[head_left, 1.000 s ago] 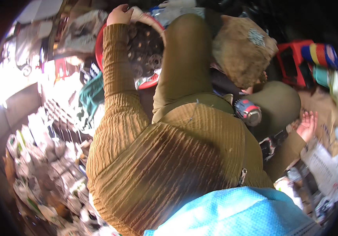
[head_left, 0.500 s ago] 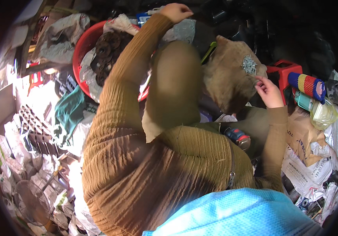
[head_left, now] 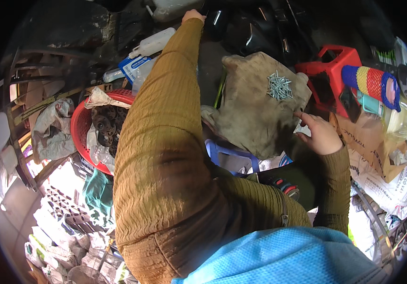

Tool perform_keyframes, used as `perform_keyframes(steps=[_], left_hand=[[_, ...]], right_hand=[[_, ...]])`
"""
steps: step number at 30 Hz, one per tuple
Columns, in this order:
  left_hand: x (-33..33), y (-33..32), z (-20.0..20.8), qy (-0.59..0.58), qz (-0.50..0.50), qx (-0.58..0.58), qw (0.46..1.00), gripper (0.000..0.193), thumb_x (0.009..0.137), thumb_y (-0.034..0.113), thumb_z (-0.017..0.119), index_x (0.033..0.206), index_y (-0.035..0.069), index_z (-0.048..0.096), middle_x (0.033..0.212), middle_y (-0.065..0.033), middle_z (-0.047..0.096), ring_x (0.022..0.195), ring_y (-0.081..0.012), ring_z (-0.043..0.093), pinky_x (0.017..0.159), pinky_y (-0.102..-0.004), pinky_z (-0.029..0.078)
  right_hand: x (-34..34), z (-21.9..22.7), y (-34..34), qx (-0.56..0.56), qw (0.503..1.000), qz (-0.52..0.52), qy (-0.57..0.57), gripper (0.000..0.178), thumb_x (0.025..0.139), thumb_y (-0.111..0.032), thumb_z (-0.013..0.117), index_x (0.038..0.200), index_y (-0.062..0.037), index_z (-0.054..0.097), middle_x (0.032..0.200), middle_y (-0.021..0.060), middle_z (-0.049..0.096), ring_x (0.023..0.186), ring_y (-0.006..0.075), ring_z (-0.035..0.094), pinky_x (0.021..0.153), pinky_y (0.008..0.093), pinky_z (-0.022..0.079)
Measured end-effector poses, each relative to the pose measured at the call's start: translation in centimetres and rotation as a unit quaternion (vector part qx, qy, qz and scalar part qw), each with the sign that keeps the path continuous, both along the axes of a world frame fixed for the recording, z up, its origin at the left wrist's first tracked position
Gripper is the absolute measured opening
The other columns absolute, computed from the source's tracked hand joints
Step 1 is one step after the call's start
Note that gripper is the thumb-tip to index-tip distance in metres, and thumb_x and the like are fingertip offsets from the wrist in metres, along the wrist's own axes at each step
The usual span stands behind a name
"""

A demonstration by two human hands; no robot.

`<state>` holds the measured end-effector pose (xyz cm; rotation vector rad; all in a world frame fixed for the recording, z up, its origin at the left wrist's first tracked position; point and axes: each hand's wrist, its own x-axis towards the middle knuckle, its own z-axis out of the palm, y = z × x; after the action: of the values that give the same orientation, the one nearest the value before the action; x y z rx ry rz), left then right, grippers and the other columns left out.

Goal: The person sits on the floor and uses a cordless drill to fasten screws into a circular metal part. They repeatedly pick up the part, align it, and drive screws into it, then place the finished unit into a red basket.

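Note:
My left arm is stretched far forward. At its end my left hand (head_left: 194,15) is beside a pale grey plastic container (head_left: 172,9) and dark, shiny objects; its fingers are mostly hidden. Close to the right edge of a brown cloth (head_left: 250,109), my right hand (head_left: 322,135) has thumb and forefinger apart, with nothing seen between them. On that cloth lies a small heap of silvery nails or screws (head_left: 279,86). A blue plastic stool (head_left: 232,154) shows under the cloth.
A red basket (head_left: 81,120) with dark round metal parts stands left of my arm. A white bottle (head_left: 153,42) lies beyond it. To the right are a red plastic stool (head_left: 329,71), a striped mesh roll (head_left: 369,85) and paper sacks (head_left: 383,184). A green cloth (head_left: 99,191) hangs at left.
My left hand has reached farther forward, and my body has leaned with it. My left knee is now out of sight behind the arm. My right hand stays beside the cloth.

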<state>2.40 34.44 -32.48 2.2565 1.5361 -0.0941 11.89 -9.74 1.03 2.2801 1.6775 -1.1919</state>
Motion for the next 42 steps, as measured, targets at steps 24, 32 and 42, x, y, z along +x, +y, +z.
perform_keyframes(steps=[24,32,42], left_hand=[[-16.4,-36.3,27.1,-0.168,-0.698,0.274,0.64,0.051,0.079,0.021,0.057,0.129,0.01,0.055,0.086,-0.0009,0.049,0.065,-0.0206,0.052,0.059,-0.0433,0.054],[-18.9,-35.9,19.4,-0.001,-0.704,0.229,0.672,0.064,0.088,0.024,0.05,0.148,0.015,0.029,0.098,-0.0047,0.051,0.083,-0.0254,0.056,0.073,-0.061,0.051],[-15.9,-38.8,26.2,0.175,-0.58,-0.067,0.793,0.069,0.084,0.023,0.06,0.146,0.017,0.032,0.112,-0.0082,0.061,0.1,-0.0287,0.061,0.081,-0.0442,0.052]], right_hand=[[5.5,-0.5,-7.4,0.095,0.979,-0.141,-0.11,0.056,0.076,-0.04,0.07,0.119,-0.0054,0.06,0.096,0.0175,0.068,0.091,0.0327,0.064,0.081,0.0392,0.05],[7.8,-6.1,-7.1,0.083,0.985,-0.14,0.058,0.048,0.087,-0.03,0.066,0.13,-0.0124,0.052,0.08,0.0035,0.057,0.064,0.0125,0.051,0.06,0.0286,0.044],[7.5,-5.8,-5.6,0.088,0.973,-0.106,0.187,0.045,0.086,-0.029,0.066,0.124,-0.0066,0.054,0.075,0.0016,0.058,0.061,0.0092,0.05,0.051,0.0255,0.041]])
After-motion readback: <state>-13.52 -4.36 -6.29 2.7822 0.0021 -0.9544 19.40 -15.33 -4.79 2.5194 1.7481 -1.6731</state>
